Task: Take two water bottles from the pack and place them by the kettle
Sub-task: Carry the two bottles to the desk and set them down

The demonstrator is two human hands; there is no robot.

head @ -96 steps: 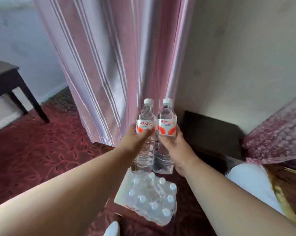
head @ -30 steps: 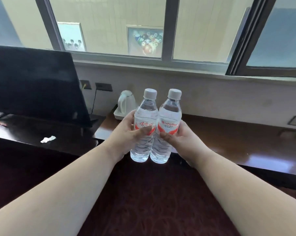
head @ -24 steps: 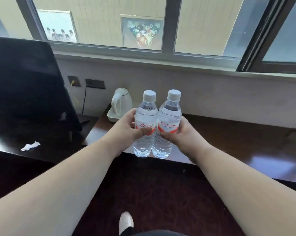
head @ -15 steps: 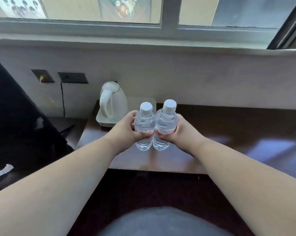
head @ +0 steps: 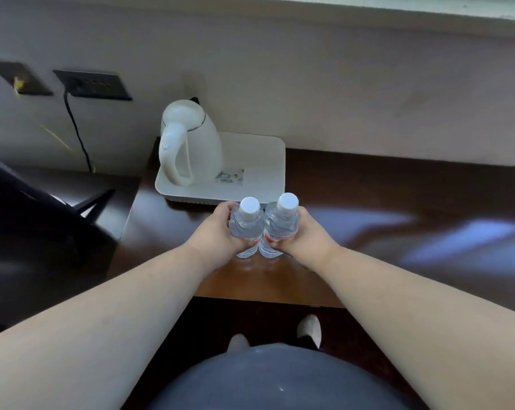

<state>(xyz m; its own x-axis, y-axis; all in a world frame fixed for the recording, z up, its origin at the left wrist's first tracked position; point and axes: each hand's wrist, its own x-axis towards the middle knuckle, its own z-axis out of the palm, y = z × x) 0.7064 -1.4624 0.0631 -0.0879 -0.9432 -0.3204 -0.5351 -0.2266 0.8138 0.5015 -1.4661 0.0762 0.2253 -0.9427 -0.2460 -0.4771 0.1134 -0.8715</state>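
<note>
Now left hand (head: 217,236) clasps left bottle (head: 246,229), right hand (head: 305,236) right bottle (head: 280,224), upright, touching.

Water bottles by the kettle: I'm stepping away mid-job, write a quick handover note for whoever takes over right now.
Left hand: closed around the left clear plastic water bottle with white cap.
Right hand: closed around the right clear plastic water bottle with white cap.
Both bottles stand upright, side by side, at or just above the dark wooden desk, just in front of the white tray holding the white electric kettle. Whether the bases touch the desk is unclear.
Done: bottles brought to the kettle.
Left: set them down firmly, release both hands.
</note>
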